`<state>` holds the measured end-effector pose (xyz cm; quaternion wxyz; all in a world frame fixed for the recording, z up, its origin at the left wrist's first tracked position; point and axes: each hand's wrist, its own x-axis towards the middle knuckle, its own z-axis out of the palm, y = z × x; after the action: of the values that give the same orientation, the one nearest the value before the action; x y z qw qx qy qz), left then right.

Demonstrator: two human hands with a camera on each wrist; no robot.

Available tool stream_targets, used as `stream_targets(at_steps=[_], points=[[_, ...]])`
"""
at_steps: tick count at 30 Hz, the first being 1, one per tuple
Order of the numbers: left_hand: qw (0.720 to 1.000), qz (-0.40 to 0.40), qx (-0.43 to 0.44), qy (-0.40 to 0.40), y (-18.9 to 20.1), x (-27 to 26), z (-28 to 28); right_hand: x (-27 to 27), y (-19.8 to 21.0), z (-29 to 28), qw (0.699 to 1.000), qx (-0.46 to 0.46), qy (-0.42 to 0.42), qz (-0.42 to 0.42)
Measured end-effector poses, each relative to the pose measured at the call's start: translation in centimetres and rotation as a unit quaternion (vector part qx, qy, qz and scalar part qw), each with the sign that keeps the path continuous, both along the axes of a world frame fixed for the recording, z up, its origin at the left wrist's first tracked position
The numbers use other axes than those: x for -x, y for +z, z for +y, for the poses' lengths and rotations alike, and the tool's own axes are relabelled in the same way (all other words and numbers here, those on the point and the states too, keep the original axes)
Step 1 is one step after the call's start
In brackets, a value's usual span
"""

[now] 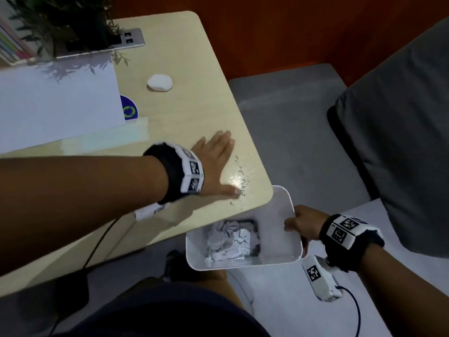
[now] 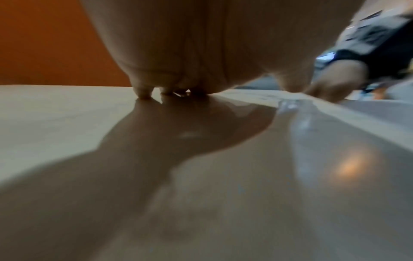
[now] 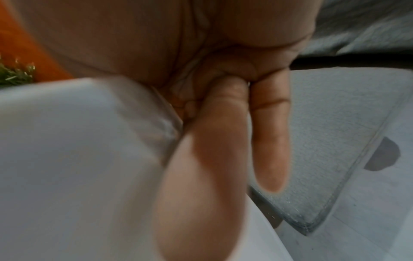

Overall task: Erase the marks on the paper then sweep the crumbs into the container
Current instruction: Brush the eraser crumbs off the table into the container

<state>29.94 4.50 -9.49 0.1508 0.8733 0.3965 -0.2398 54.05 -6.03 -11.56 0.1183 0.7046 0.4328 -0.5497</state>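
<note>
Item: dark eraser crumbs [image 1: 241,177], swept toward white rectangular plastic container [image 1: 279,203].
Crumbs lay by the pale wooden counter's [image 1: 184,69] corner, above the container: light, loose, likely scattering. Left hand [image 1: 213,164] flat, fingers straight, beside them; right hand [image 1: 303,226] clasped the container's rim below the counter edge. Glossy surface; grey sofa [image 1: 388,117] beyond.

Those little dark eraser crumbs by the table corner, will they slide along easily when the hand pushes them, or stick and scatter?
The crumbs look tiny and light, so the flat left hand can probably push them easily. The table looks glossy there, so they likely slide. Being loose and spread out, a few may escape past the fingers or miss the container held below the edge.
</note>
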Motion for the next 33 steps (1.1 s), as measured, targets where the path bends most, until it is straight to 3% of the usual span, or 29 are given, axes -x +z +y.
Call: stream_targets(at_steps=[4,7,9,11,14,22,28,33], points=[[0.99,-0.04,0.026,-0.135,-0.2,-0.7,-6.3,-0.3,0.1,-0.1,1.0,0.0,0.004,0.006],[0.98,-0.043,0.066,-0.185,0.7,-0.8,-7.8,-0.5,0.1,0.0,1.0,-0.011,0.022,-0.014],[0.984,-0.051,0.034,-0.17,1.1,-1.2,-5.9,-0.5,0.0,0.0,1.0,-0.004,0.023,-0.012],[0.993,-0.051,-0.019,-0.103,1.2,-1.8,-2.7,-0.5,-0.1,0.0,1.0,-0.003,0.023,-0.014],[0.999,-0.03,-0.01,-0.031,0.7,-2.2,0.2,-0.4,-0.1,0.1,1.0,-0.008,0.02,-0.009],[0.973,-0.037,0.037,-0.225,0.3,-1.7,-8.1,-0.7,0.0,-0.3,1.0,-0.009,0.017,-0.008],[0.994,-0.048,-0.017,-0.101,0.3,-2.4,-3.4,-0.6,-0.4,-0.1,1.0,0.0,0.019,0.002],[0.977,-0.045,0.022,-0.205,-0.1,-2.6,-7.6,-0.5,-0.6,0.1,0.999,-0.012,0.031,-0.012]])
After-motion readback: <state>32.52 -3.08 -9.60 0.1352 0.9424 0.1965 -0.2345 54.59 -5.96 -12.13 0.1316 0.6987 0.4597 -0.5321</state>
